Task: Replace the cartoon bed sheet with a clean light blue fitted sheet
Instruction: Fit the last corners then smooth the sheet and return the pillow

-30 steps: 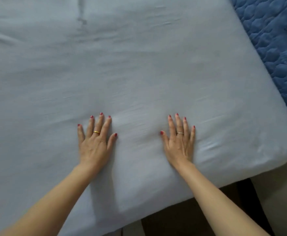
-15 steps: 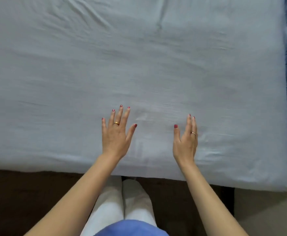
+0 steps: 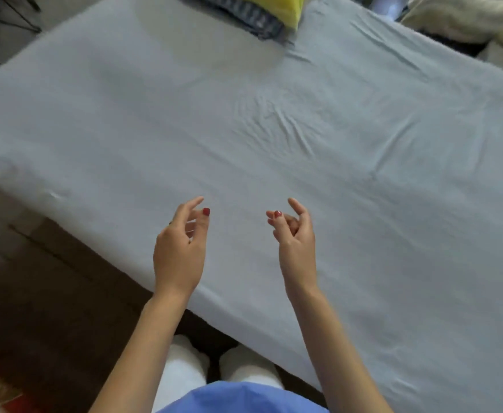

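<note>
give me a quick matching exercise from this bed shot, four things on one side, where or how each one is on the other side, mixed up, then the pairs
Things
1. light blue fitted sheet
2. cluster of wrinkles
3. yellow item
4. left hand

Place or state
A. at the far edge of the bed, on a dark folded fabric
B. raised above the sheet, fingers loosely curled, holding nothing
C. spread across the whole mattress
D. near the middle of the sheet

Pairs: 1-C, 2-D, 3-A, 4-B

The right hand is raised and empty too.
</note>
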